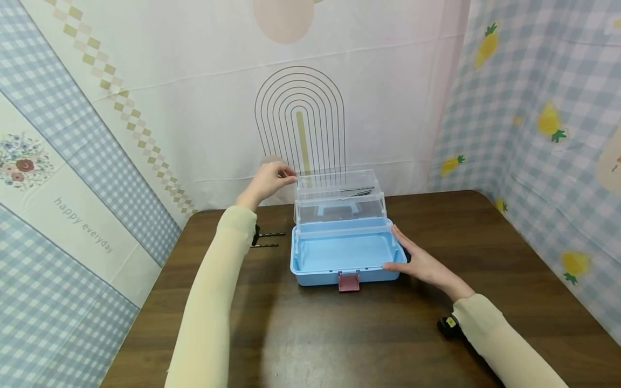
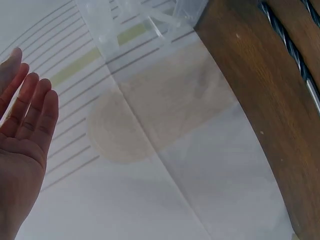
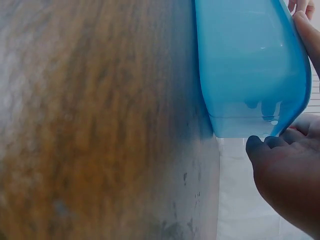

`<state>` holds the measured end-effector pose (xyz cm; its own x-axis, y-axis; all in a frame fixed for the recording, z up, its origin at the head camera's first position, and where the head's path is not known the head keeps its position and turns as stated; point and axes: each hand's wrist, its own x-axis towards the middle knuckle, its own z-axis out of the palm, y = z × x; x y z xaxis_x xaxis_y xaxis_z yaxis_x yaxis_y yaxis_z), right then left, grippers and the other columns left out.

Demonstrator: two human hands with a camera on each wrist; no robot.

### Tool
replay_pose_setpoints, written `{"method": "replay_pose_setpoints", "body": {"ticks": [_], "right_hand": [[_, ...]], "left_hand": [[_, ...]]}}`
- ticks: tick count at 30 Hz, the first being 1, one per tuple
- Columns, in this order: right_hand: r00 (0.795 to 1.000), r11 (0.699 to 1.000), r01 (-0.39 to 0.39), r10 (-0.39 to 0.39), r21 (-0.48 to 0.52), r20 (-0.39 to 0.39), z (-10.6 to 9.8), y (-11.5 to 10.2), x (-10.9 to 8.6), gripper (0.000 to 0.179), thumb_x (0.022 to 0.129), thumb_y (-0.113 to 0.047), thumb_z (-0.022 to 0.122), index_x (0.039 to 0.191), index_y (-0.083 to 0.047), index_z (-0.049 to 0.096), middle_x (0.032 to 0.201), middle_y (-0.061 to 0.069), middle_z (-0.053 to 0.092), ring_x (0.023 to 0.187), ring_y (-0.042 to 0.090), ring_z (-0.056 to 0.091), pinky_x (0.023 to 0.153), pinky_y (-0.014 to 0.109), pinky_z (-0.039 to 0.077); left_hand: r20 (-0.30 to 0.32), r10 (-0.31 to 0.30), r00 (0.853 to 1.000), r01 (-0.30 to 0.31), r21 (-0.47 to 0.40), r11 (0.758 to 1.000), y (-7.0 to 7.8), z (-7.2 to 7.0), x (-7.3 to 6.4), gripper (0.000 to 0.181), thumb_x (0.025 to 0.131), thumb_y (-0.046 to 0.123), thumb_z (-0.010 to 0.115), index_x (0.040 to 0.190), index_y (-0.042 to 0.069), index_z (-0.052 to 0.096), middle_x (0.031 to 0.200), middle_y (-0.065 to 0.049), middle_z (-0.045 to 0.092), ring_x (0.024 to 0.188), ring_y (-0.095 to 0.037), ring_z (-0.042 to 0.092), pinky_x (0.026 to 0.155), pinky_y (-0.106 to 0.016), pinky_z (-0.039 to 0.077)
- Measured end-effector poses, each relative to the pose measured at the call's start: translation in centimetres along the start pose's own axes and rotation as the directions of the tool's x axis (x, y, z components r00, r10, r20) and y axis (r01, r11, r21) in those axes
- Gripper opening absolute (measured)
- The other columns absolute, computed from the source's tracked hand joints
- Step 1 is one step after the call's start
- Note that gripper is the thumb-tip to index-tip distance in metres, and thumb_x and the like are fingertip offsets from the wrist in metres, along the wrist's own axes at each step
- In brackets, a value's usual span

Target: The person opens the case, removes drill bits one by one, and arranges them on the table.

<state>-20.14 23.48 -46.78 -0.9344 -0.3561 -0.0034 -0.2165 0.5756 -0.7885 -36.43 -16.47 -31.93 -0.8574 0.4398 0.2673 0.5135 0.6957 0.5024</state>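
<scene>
A light-blue storage box [image 1: 346, 253] stands on the table with its clear stacked trays [image 1: 339, 207] raised at the back. My left hand [image 1: 267, 182] pinches the upper left corner of the trays between thumb and index finger; the left wrist view shows its other fingers fairly straight. At the box's right side, my right hand [image 1: 422, 264] grips the end, thumb on the front rim and fingers farther back. Several thin drill bits [image 1: 359, 191] lie in an upper tray. A pink latch [image 1: 349, 281] hangs down at the front.
Two dark drill bits [image 1: 271, 234] lie on the brown table [image 1: 310, 334] left of the box. A patterned cloth [image 1: 213, 108] hangs behind the table's back edge, and checked cloth [image 1: 548, 178] hangs on the right.
</scene>
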Motion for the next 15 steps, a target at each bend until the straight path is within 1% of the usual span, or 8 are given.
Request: {"method": "replay_pose_setpoints", "body": {"ticks": [4, 8, 11, 15], "right_hand": [[1.000, 1.000, 0.002, -0.002, -0.003, -0.005, -0.1, 0.0, 0.0, 0.106, 0.090, -0.044, 0.075, 0.163, -0.022, 0.001, 0.169, 0.009, -0.005, 0.151, 0.045, 0.003, 0.111, 0.074, 0.012], [1.000, 1.000, 0.009, -0.009, -0.007, -0.005, 0.0, 0.0, -0.1, 0.106, 0.090, -0.044, 0.075, 0.163, -0.023, 0.001, 0.169, 0.009, -0.004, 0.151, 0.045, 0.004, 0.111, 0.074, 0.013], [1.000, 1.000, 0.007, -0.007, -0.006, -0.001, 0.1, 0.0, -0.1, 0.106, 0.091, -0.044, 0.075, 0.163, -0.023, 0.000, 0.169, 0.010, -0.004, 0.151, 0.045, 0.003, 0.111, 0.074, 0.013], [1.000, 1.000, 0.004, -0.004, -0.009, -0.002, 0.1, 0.0, -0.1, 0.106, 0.090, -0.044, 0.075, 0.163, -0.024, 0.001, 0.169, 0.009, -0.004, 0.151, 0.044, 0.004, 0.112, 0.073, 0.013]], "left_hand": [[0.024, 0.014, 1.000, -0.013, -0.019, 1.000, 0.5, 1.0, 0.8, 0.027, 0.098, 0.025, 0.070, 0.114, 0.003, 0.073, 0.108, -0.008, 0.068, 0.098, -0.023, 0.062, 0.084, -0.039, 0.053], [0.062, 0.017, 0.998, -0.016, -0.014, 1.000, 1.2, 2.0, 1.6, 0.030, 0.098, 0.026, 0.070, 0.117, 0.003, 0.072, 0.111, -0.008, 0.069, 0.099, -0.022, 0.061, 0.084, -0.038, 0.052], [0.096, 0.019, 0.995, -0.018, -0.010, 1.000, 1.9, 2.6, 2.1, 0.029, 0.098, 0.026, 0.070, 0.118, 0.006, 0.072, 0.110, -0.007, 0.069, 0.098, -0.021, 0.062, 0.085, -0.037, 0.053], [0.115, 0.036, 0.993, -0.036, -0.003, 0.999, 2.7, 3.2, 2.8, 0.026, 0.098, 0.024, 0.069, 0.116, 0.007, 0.072, 0.105, -0.006, 0.070, 0.095, -0.019, 0.063, 0.083, -0.035, 0.053]]}}
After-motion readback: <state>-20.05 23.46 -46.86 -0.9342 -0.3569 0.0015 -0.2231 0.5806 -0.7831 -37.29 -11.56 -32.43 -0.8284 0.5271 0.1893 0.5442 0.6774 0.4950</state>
